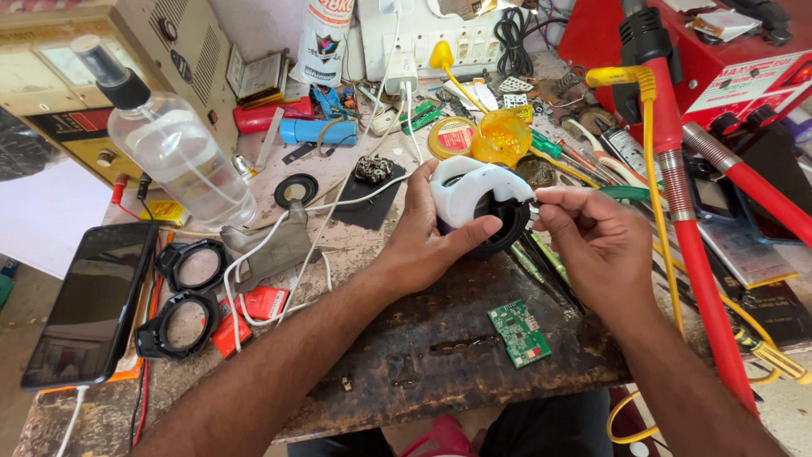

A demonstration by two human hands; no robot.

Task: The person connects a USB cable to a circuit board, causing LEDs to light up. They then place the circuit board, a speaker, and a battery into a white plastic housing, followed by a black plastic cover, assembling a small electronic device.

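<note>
The left hand (431, 233) wraps tight around a white and black gadget (478, 203), while the right hand (592, 241) pinches its edge with closed fingers.

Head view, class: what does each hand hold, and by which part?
Left hand clasps a white-and-black round device around its body, thumb across the front. Right hand pinches something small at its right edge; unclear what.
</note>
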